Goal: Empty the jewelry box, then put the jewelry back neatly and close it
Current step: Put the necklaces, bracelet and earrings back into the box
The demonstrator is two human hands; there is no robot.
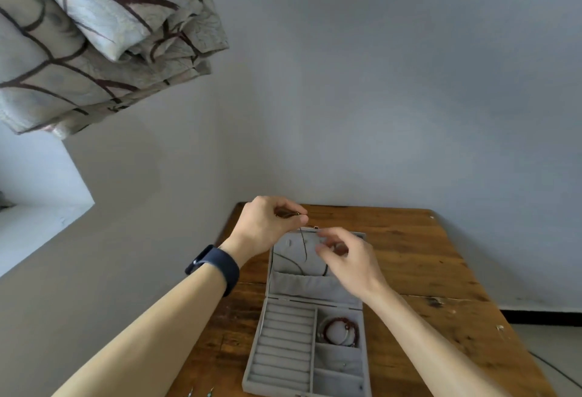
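- Pale grey wall behind, patterned curtain [94, 34] bunched at the upper left; worn wooden surface [441, 255] low in view, its far edge against the wall.
- At the surface's near left edge, two small metal pieces [201, 393], too cut off to identify.
- Left grip [267, 226], dark wristband [217, 267] behind it, raised above the lid's far left corner; thumb and forefinger pinched tight on the top end of a necklace [303, 243], other fingers curled in.
- Necklace's dark cord hanging from that pinch, long axis roughly vertical, lower loops lying against the lid's grey lining.
- Jewelry box [283, 349] open, long axis running straight away from the viewer: tray near, lid [302, 283] swung open at the far end. Closer to the surface's left edge; broad bare wood to its right and beyond it.
- Ring rolls on the tray's left side, three compartments on its right; red beaded bracelets [341, 329] coiled in the farthest one.
- Right grip [349, 258] over the lid's upper right, just beside the cord, fingers loosely curled and blurred; cannot tell whether anything sits between them.
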